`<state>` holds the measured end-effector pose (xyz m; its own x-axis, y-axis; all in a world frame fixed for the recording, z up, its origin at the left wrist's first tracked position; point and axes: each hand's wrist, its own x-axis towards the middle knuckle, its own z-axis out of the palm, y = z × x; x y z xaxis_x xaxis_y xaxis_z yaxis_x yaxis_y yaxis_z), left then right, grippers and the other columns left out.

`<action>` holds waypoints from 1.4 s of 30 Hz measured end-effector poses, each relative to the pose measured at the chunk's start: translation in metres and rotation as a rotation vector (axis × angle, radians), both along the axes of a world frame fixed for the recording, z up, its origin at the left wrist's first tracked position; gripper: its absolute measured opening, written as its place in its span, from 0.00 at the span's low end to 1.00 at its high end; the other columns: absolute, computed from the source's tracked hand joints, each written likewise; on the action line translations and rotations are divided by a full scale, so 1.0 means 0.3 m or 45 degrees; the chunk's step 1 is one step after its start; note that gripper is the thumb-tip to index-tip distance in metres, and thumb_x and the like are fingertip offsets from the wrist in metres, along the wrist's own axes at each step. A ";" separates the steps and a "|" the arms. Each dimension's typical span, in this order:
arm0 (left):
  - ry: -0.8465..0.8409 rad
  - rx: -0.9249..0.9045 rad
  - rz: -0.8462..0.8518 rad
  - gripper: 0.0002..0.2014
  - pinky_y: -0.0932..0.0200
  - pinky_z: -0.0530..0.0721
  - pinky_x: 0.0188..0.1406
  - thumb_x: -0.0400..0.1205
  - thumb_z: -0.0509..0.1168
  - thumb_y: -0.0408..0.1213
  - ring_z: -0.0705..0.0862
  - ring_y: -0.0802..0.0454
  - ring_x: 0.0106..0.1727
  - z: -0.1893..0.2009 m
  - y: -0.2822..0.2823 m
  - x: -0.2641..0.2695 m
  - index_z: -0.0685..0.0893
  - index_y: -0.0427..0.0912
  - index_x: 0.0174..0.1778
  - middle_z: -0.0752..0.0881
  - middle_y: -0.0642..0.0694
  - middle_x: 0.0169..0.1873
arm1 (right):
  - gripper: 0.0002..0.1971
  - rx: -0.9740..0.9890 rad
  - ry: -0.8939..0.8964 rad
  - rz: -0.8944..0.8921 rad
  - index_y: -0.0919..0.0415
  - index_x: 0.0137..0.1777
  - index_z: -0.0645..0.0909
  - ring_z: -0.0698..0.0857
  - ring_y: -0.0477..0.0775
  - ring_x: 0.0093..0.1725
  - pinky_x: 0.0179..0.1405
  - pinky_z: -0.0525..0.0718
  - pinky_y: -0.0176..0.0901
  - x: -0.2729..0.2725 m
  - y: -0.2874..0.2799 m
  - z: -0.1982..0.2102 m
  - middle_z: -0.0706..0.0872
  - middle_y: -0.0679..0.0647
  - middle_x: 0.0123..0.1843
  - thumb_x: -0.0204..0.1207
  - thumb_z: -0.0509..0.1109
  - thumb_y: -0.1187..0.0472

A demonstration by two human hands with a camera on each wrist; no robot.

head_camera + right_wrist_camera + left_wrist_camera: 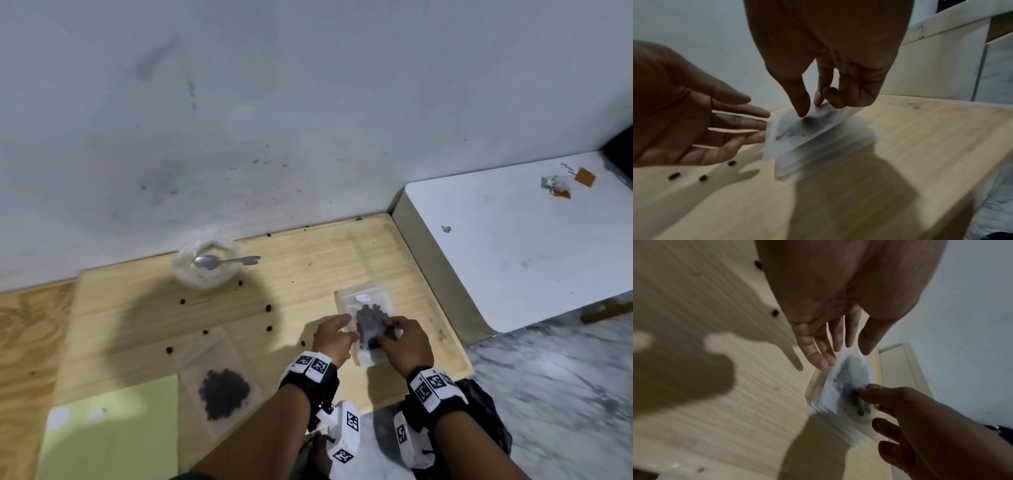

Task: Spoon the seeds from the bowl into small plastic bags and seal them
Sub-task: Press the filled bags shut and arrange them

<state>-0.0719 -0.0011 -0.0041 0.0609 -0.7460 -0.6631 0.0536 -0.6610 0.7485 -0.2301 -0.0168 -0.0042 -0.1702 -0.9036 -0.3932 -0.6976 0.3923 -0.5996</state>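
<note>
A small clear bag of dark seeds [368,317] [849,378] [797,129] is tilted up over a stack of empty bags [818,155] [838,423] on the wooden board [308,260]. My right hand [400,337] [812,105] [900,410] pinches this bag between thumb and fingers. With straight fingers, my left hand [334,334] [836,350] [715,123] is open at the bag's left edge. A clear bowl [191,279] with a metal spoon [219,262] lying in it stands by the wall. A second filled bag [222,394] lies flat at front left.
Loose seeds [268,307] [702,177] are scattered on the board left of my hands. A pale green sheet [113,435] lies at front left. A low white platform [513,240] borders the board on the right, with marble floor [565,394] in front.
</note>
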 end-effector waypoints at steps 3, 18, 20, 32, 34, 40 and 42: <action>-0.056 0.006 -0.041 0.24 0.46 0.83 0.65 0.78 0.65 0.25 0.80 0.44 0.68 -0.014 -0.013 -0.028 0.79 0.42 0.72 0.78 0.44 0.72 | 0.20 0.045 0.049 0.038 0.52 0.60 0.84 0.86 0.60 0.57 0.54 0.84 0.49 -0.014 -0.010 -0.040 0.83 0.57 0.63 0.67 0.79 0.55; 0.038 -0.102 0.205 0.14 0.61 0.75 0.31 0.79 0.64 0.25 0.84 0.53 0.39 0.060 0.116 0.189 0.85 0.45 0.56 0.87 0.47 0.50 | 0.10 -0.352 -0.193 0.165 0.53 0.47 0.83 0.85 0.54 0.51 0.46 0.76 0.40 0.221 0.133 -0.015 0.86 0.47 0.49 0.72 0.73 0.68; 0.010 -0.124 0.294 0.13 0.61 0.74 0.31 0.80 0.64 0.25 0.85 0.53 0.37 0.071 0.177 0.290 0.85 0.45 0.55 0.87 0.48 0.47 | 0.13 -0.255 -0.306 0.244 0.48 0.44 0.83 0.86 0.51 0.52 0.49 0.79 0.40 0.319 0.180 -0.018 0.88 0.43 0.47 0.71 0.74 0.70; -0.424 0.001 0.681 0.09 0.63 0.76 0.44 0.77 0.70 0.30 0.84 0.48 0.47 -0.023 0.520 0.698 0.88 0.41 0.52 0.86 0.47 0.45 | 0.19 0.123 -0.166 0.721 0.47 0.61 0.80 0.81 0.53 0.60 0.62 0.79 0.44 0.698 0.336 -0.074 0.76 0.50 0.63 0.71 0.78 0.55; -0.358 0.030 0.626 0.10 0.63 0.75 0.46 0.76 0.70 0.29 0.84 0.47 0.49 -0.029 0.541 0.708 0.87 0.41 0.52 0.87 0.45 0.48 | 0.21 0.146 -0.093 0.774 0.49 0.64 0.79 0.80 0.55 0.60 0.63 0.79 0.46 0.733 0.340 -0.078 0.74 0.52 0.63 0.72 0.77 0.55; -0.143 0.106 0.610 0.09 0.57 0.80 0.48 0.76 0.68 0.29 0.83 0.47 0.44 -0.060 0.543 0.716 0.85 0.50 0.42 0.87 0.44 0.47 | 0.16 0.162 -0.146 0.705 0.49 0.53 0.82 0.85 0.53 0.51 0.46 0.81 0.34 0.784 0.319 -0.115 0.84 0.54 0.56 0.65 0.79 0.59; -0.073 0.129 0.658 0.11 0.57 0.81 0.45 0.76 0.67 0.27 0.83 0.51 0.41 -0.061 0.537 0.724 0.86 0.50 0.44 0.87 0.45 0.46 | 0.13 0.205 -0.184 0.645 0.51 0.50 0.83 0.85 0.52 0.48 0.40 0.78 0.30 0.785 0.316 -0.118 0.87 0.51 0.49 0.68 0.79 0.63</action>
